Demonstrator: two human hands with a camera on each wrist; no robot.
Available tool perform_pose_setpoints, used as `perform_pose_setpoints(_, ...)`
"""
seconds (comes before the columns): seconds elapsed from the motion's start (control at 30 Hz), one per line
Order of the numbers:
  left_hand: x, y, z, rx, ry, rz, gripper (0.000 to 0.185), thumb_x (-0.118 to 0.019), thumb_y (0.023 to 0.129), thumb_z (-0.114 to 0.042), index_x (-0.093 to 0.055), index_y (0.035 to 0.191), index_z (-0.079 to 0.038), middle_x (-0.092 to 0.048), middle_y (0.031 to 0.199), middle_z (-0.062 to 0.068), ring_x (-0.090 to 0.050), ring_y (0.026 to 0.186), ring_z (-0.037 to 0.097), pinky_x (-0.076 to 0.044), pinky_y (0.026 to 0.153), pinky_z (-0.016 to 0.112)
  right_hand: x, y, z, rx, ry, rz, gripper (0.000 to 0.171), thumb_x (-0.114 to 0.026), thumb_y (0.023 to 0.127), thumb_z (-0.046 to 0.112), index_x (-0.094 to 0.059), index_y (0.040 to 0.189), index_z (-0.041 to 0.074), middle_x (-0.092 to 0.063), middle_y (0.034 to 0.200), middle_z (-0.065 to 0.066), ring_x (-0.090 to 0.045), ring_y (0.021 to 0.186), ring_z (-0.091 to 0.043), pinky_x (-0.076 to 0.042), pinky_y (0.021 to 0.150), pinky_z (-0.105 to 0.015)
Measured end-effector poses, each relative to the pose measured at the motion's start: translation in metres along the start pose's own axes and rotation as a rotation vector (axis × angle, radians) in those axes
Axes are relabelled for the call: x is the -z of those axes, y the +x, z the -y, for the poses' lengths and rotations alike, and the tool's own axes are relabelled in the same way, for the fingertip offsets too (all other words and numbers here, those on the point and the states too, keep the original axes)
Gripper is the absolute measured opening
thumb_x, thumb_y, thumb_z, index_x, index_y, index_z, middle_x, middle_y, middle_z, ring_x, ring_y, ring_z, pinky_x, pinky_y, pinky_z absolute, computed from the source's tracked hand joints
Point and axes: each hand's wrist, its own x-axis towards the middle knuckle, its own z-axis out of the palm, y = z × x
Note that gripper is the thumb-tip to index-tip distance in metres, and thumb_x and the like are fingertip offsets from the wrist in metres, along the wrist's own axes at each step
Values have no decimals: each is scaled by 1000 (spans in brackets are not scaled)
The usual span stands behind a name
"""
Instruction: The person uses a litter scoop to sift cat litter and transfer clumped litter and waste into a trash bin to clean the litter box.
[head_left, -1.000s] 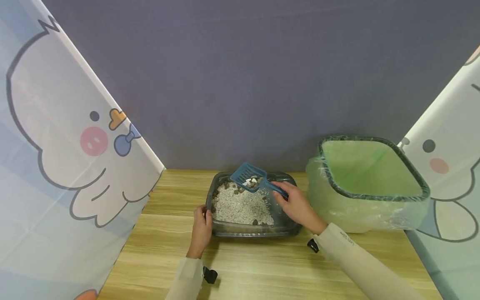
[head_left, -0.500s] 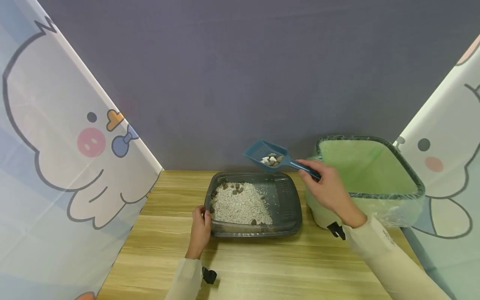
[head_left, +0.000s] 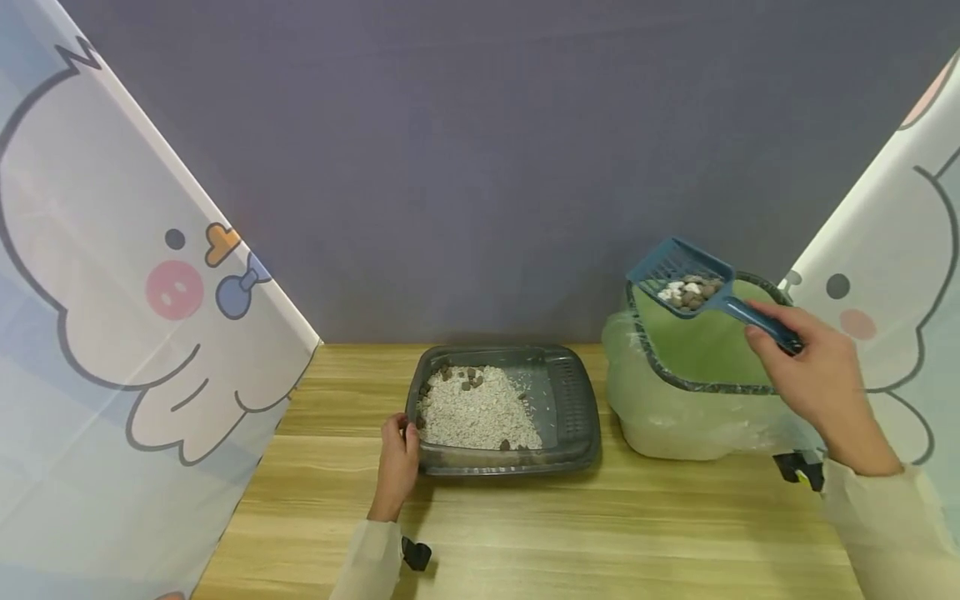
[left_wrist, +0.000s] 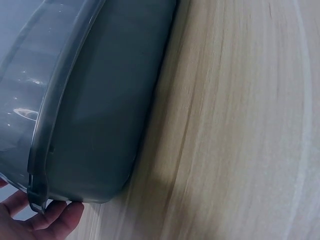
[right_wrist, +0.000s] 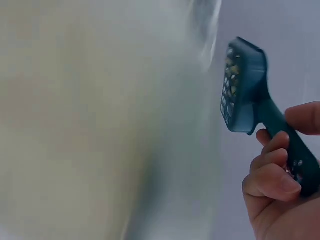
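Item: blue slotted scoop (head_left: 684, 278), no legible branding, loaded with brown and white lumps, handle gripped in my right hand (head_left: 817, 375) over the green-lined bin (head_left: 705, 358); my left hand (head_left: 395, 467) apparently grips the grey litter tray (head_left: 577, 408) corner.

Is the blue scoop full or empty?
Partly full. The blue scoop, held by the right hand over the lined bin, carries a small heap of brown and white lumps.

Cartoon-print curtains (head_left: 112, 317), grey backdrop (head_left: 465, 167), wooden table (head_left: 570, 525).
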Motion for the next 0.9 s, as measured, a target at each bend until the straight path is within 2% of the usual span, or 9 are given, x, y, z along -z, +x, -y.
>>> perform_pose_setpoints(0.13,1,0,0,6,1,0,35,-39,102,-19,-40,127,6,-42,117,24,-50,93,33,-42,78,47,12,-9,-23,-31,-64,18,38,-58,94,16,-57,131,6,-52,98,-3,-34,49,-11,-25,43,-26)
perform_pose_setpoints(0.2,1,0,0,10,4,2,36,-38,103,-20,-39,128,6,-42,117,23,-50,92,32,-42,77,47,14,-14,-31,-29,-97,29,38,-57,94,12,-55,132,4,-51,95,-11,-32,49,-11,-23,43,-27)
perform_pose_setpoints(0.3,1,0,0,12,8,8,38,-37,103,-22,-39,128,7,-42,117,23,-51,92,32,-42,76,47,14,-20,-41,-19,-118,24,38,-58,93,6,-55,131,1,-48,88,-11,-30,49,-10,-22,44,-27)
perform_pose_setpoints(0.4,1,0,-1,18,5,18,40,-36,103,-23,-38,129,7,-42,118,23,-51,91,31,-43,75,46,14,-24,-46,15,-143,-24,36,-60,90,-3,-59,126,-1,-46,85,-12,-29,52,-6,-21,45,-25)
perform_pose_setpoints(0.47,1,0,-1,24,-5,19,39,-36,103,-23,-38,129,6,-42,117,23,-51,90,31,-43,75,45,14,-25,-48,6,-159,-60,34,-60,89,-5,-61,123,-2,-46,85,-13,-28,56,-2,-22,46,-23)
perform_pose_setpoints(0.63,0,1,-1,21,-7,14,38,-37,103,-22,-38,128,6,-42,116,22,-51,89,30,-43,73,44,16,-26,-49,-75,-204,-142,30,-59,91,-3,-64,120,0,-45,88,-16,-25,65,7,-23,51,-19)
perform_pose_setpoints(0.8,1,1,-3,18,-11,13,39,-37,103,-23,-38,129,7,-42,116,22,-50,88,30,-43,73,45,16,-27,-48,-70,-208,-205,31,-59,91,-3,-64,121,1,-46,90,-19,-26,67,8,-24,53,-16)
perform_pose_setpoints(0.9,0,1,-3,20,-10,17,40,-36,103,-23,-38,129,7,-42,116,23,-50,88,30,-43,73,45,16,-27,-46,-97,-198,-211,33,-58,92,2,-61,125,3,-49,92,-20,-27,64,7,-24,51,-16)
